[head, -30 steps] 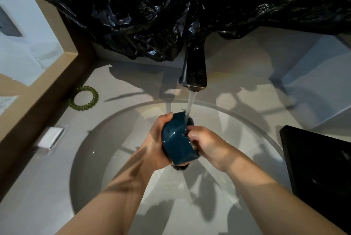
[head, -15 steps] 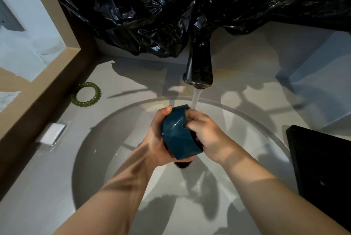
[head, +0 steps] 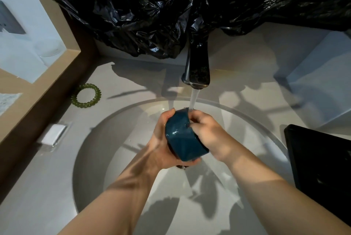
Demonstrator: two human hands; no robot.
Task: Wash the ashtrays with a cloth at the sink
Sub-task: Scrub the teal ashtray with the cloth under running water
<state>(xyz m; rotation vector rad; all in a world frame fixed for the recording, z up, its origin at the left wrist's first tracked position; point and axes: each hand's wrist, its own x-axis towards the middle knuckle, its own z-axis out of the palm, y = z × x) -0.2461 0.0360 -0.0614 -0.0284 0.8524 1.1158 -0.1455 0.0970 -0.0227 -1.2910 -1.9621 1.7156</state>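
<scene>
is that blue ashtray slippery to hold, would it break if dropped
Likely slippery: the ashtray looks glossy and wet under the tap's stream. Its crisp faceted sides suggest something rigid, perhaps ceramic, so it might chip if dropped in the sink. Both the left hand and right hand grip it.

Pale countertop [head: 38,187], black plastic sheeting [head: 152,16] behind.

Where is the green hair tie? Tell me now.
In the head view, the green hair tie lies on the counter left of the tap, between the wooden frame and the basin rim.
</scene>
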